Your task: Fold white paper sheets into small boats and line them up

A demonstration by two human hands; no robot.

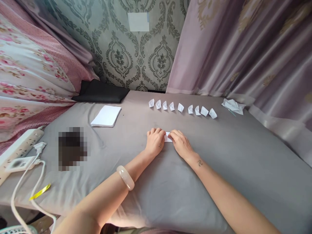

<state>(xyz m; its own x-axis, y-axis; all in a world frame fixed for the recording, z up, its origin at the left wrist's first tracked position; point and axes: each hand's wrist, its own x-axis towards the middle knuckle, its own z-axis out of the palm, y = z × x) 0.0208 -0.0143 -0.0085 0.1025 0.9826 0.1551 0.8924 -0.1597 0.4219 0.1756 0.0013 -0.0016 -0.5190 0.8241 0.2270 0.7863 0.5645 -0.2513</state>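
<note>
A small folded piece of white paper [168, 137] lies on the grey cloth-covered surface [136, 156], mostly hidden between my two hands. My left hand [156, 140] grips its left end with bent fingers. On the right end are the curled fingers of my right hand [180, 143]. Beyond my hands stands a row of several small folded paper boats [180, 107]. To the left rests a stack of white paper sheets [106, 116].
Crumpled white papers [234, 106] lie at the far right. A folded black cloth [102, 91] is at the back left. On the left are a power strip [21, 148] with white cables, a yellow strip [40, 191] and a pixelated dark patch. Curtains [231, 48] hang alongside.
</note>
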